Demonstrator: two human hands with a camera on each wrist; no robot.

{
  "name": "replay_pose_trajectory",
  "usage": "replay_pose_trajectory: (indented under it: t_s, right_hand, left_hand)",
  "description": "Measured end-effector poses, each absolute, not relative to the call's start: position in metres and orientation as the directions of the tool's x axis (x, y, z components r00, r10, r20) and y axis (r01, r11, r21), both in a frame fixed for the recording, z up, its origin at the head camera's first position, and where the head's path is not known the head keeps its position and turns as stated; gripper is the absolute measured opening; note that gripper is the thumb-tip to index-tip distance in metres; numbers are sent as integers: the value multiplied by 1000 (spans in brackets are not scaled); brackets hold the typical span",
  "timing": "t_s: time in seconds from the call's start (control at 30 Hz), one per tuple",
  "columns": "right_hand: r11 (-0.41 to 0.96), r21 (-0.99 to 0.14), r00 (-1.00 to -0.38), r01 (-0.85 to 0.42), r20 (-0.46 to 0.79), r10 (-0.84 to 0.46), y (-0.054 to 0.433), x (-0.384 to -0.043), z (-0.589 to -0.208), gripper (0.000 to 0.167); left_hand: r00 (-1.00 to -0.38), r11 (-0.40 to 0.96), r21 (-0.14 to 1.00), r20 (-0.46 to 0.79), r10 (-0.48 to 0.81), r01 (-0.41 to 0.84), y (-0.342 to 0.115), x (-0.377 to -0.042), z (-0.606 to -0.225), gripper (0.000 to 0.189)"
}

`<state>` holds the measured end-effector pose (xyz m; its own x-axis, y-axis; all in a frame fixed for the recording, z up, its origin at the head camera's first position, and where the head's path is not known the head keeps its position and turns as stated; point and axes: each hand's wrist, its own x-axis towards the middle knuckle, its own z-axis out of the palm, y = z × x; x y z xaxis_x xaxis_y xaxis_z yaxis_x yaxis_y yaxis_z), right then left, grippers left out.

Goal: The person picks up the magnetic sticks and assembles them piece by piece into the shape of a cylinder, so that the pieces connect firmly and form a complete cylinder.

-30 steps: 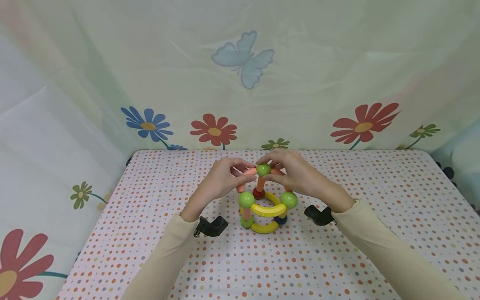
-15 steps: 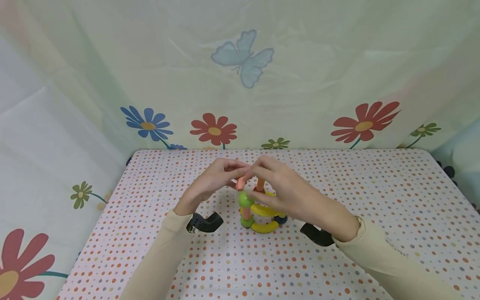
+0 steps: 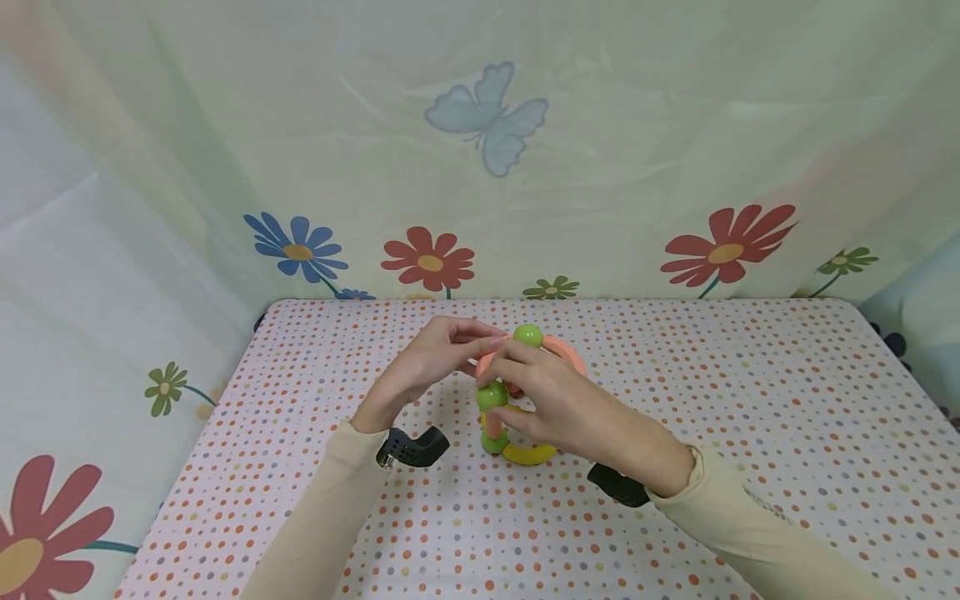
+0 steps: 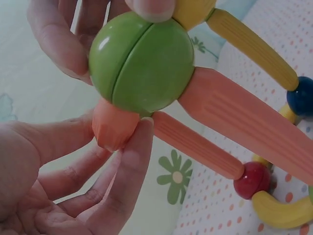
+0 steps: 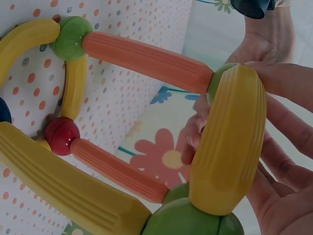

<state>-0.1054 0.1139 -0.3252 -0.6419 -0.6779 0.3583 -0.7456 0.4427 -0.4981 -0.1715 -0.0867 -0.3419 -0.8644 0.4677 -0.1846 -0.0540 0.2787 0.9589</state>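
A toy frame of magnetic balls and sticks stands on the table between both hands. Its yellow curved sticks join a red ball, a blue ball and a lower green ball at the base. Orange upright sticks and a yellow one carry green balls on top. With thumb and fingers, my left hand pinches an orange curved stick on the upper left. My right hand grips the front left green ball, thumb and fingers on opposite sides, a yellow curved stick attached beside it.
A dotted cloth covers the table. Behind it hangs a curtain printed with flowers and a butterfly. Black wrist cameras sit below each wrist, close to the frame.
My right hand has left the back green ball and come forward and left to the front left green ball. My left hand stays at the orange curved stick.
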Motion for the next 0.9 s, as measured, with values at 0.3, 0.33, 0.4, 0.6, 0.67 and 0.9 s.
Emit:
replay_pose_trajectory:
  t_s: [0.3, 0.33, 0.4, 0.6, 0.67, 0.9]
  right_hand:
    - [469, -545, -692, -695, 331, -642, 119, -105, -321, 24]
    - [479, -559, -712, -677, 330, -620, 122, -105, -319, 21]
    - [500, -587, -755, -637, 344, -558, 132, -105, -315, 17]
    - [540, -678, -866, -499, 414, -281, 181, -110, -321, 18]
    - [565, -703, -902, -432, 354, -248, 195, -111, -335, 21]
    - [554, -776, -901, -303, 45, -431, 208, -106, -403, 32]
  left_hand:
    - [-851, 257, 965, -172, 496, -45, -90, -171, -345, 33]
    - [-852, 258, 966, -160, 498, -30, -91, -170, -347, 34]
    - [-861, 265, 964, -136, 490, -1, -93, -166, -351, 34]
    - [-886, 445, 891, -134, 445, 89, -110, -146, -381, 42]
    - [-865, 513, 852, -172, 471, 110, -113, -138, -395, 56]
    - [-869, 528, 838, -155, 469, 136, -93, -113, -429, 84]
